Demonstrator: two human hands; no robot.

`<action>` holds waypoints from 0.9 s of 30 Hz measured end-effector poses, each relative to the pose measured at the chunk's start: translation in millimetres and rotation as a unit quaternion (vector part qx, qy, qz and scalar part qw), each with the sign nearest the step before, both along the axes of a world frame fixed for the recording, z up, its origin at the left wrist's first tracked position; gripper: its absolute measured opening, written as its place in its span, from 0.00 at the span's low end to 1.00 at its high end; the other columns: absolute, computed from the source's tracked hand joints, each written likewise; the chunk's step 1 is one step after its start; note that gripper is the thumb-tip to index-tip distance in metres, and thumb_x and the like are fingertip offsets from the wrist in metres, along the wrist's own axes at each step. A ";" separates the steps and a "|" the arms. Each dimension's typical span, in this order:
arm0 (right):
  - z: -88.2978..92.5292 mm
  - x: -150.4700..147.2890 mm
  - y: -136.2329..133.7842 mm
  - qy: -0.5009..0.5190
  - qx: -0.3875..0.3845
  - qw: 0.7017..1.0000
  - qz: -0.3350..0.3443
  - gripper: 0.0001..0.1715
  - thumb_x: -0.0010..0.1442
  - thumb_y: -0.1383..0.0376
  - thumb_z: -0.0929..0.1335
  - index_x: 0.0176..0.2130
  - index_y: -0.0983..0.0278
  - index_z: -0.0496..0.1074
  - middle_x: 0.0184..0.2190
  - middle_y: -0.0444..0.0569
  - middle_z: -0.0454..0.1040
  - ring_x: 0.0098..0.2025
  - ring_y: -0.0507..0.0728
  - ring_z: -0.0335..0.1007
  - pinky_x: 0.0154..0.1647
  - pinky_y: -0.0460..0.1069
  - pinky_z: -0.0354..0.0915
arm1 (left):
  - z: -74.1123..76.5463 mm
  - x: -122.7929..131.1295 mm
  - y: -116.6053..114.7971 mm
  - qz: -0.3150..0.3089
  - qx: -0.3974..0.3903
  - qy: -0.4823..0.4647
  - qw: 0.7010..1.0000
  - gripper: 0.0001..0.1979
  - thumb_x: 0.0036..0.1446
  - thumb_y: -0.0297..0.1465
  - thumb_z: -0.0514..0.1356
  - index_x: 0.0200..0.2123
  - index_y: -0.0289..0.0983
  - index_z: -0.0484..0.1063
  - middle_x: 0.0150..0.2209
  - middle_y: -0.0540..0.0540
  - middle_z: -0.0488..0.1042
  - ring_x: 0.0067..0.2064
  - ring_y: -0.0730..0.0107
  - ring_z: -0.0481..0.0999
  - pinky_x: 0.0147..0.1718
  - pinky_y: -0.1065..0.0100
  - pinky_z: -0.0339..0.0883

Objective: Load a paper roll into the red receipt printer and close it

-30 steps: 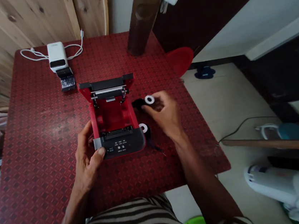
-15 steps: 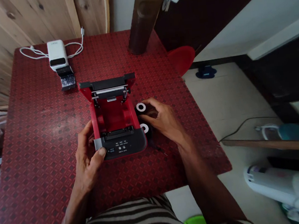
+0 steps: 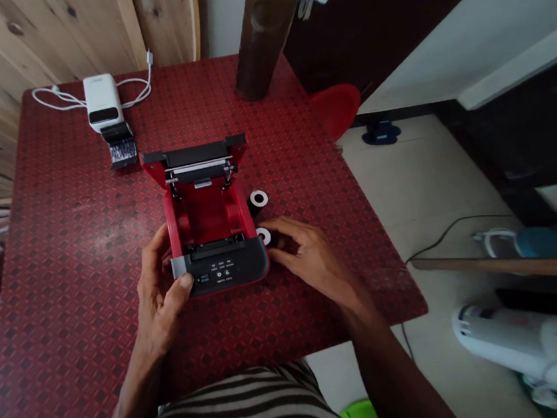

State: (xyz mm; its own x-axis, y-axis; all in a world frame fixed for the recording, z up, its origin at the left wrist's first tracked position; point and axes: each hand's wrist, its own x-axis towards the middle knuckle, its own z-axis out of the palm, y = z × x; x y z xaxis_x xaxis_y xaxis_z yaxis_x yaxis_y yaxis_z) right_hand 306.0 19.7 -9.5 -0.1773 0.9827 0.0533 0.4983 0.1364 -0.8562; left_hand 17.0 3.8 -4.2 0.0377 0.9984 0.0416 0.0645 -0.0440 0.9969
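A red and black label printer (image 3: 221, 269) stands on the table with its lid (image 3: 197, 156) tilted up and its red inner bay uncovered; no roll shows inside. My left hand (image 3: 160, 296) grips the printer's near left corner, thumb on top of the black front panel. Against the printer's right side are two small black rolls with white cores. My right hand (image 3: 306, 253) curls its fingers around the nearer roll (image 3: 264, 236), hiding much of it. The farther roll (image 3: 258, 200) sits just beyond, untouched by the hand.
On the red patterned table (image 3: 91, 291), a white device (image 3: 103, 101) with a white cable and a crumpled black strip lies at the far left. A tall brown cylinder (image 3: 262, 43) stands at the back edge. A red stool (image 3: 337, 109) is beyond the right side.
My right hand has moved from the farther roll toward me, to the nearer roll. My left hand stays on the printer's corner. The whole view has shifted slightly.
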 end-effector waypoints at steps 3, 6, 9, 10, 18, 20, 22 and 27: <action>-1.8 -5.6 -5.1 -0.009 0.032 0.999 -0.042 0.15 0.67 0.71 0.71 0.50 0.58 0.83 0.49 0.50 0.89 0.49 0.61 0.86 0.52 0.58 0.78 | 0.1 0.3 0.6 -0.004 0.006 0.005 1.000 0.37 0.69 0.49 0.70 0.77 0.50 0.71 0.72 0.43 0.77 0.69 0.46 0.79 0.63 0.49 0.78; 19.9 3.6 -13.7 -0.024 0.047 0.995 -0.084 0.15 0.68 0.68 0.72 0.54 0.58 0.81 0.52 0.50 0.89 0.52 0.63 0.87 0.55 0.59 0.79 | -0.7 0.3 0.4 -0.006 0.015 0.005 1.000 0.36 0.69 0.48 0.70 0.77 0.50 0.71 0.72 0.43 0.77 0.69 0.45 0.78 0.63 0.47 0.78; 62.2 11.3 -17.8 -0.080 0.079 0.990 -0.084 0.17 0.70 0.68 0.74 0.57 0.57 0.80 0.53 0.48 0.89 0.53 0.63 0.87 0.56 0.59 0.79 | -1.2 0.2 0.1 -0.010 0.019 0.005 1.000 0.36 0.70 0.48 0.69 0.77 0.50 0.69 0.73 0.42 0.76 0.68 0.45 0.80 0.61 0.47 0.80; 76.3 10.1 -16.2 -0.105 0.099 0.987 -0.063 0.18 0.70 0.70 0.74 0.57 0.57 0.79 0.54 0.48 0.88 0.53 0.62 0.86 0.56 0.58 0.79 | -1.0 0.2 0.0 -0.012 0.019 0.008 1.000 0.36 0.71 0.48 0.69 0.78 0.50 0.69 0.73 0.42 0.76 0.67 0.45 0.80 0.61 0.46 0.80; 100.7 -61.8 36.6 -0.272 0.186 0.935 0.134 0.11 0.75 0.75 0.71 0.53 0.65 0.82 0.51 0.57 0.87 0.55 0.66 0.81 0.61 0.62 0.77 | -0.6 -1.5 -1.9 -0.020 0.018 0.010 1.000 0.34 0.72 0.47 0.68 0.78 0.52 0.68 0.75 0.42 0.72 0.73 0.43 0.74 0.68 0.41 0.75; 97.9 -79.9 47.0 -0.350 0.139 0.913 0.157 0.13 0.77 0.76 0.68 0.51 0.67 0.83 0.50 0.59 0.86 0.56 0.68 0.81 0.59 0.62 0.76 | -1.3 -1.6 -2.4 -0.018 0.021 0.014 1.000 0.35 0.72 0.47 0.68 0.78 0.52 0.68 0.75 0.42 0.72 0.74 0.42 0.73 0.69 0.39 0.72; 98.5 -93.6 53.5 -0.401 0.101 0.895 0.165 0.15 0.77 0.77 0.66 0.50 0.68 0.83 0.48 0.60 0.86 0.56 0.68 0.82 0.58 0.61 0.76 | -1.3 -1.0 -2.9 -0.020 0.016 0.012 1.000 0.35 0.72 0.48 0.68 0.78 0.51 0.67 0.76 0.41 0.71 0.75 0.40 0.71 0.71 0.37 0.70; 100.1 -110.1 64.5 -0.447 0.053 0.879 0.157 0.15 0.77 0.77 0.66 0.50 0.69 0.84 0.48 0.62 0.88 0.57 0.67 0.83 0.56 0.57 0.73 | 2.6 1.1 -4.4 -0.030 -0.028 -0.007 0.999 0.36 0.73 0.48 0.67 0.79 0.51 0.65 0.78 0.40 0.68 0.78 0.37 0.67 0.75 0.32 0.63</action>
State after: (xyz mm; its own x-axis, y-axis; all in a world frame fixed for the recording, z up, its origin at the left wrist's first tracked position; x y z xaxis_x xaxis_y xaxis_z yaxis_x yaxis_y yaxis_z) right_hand 195.9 84.1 90.6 -0.4567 0.8756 -0.1574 0.8890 0.4427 -0.1167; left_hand 18.1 -0.7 -1.6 0.0966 0.9952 -0.0139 0.0497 0.0091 0.9987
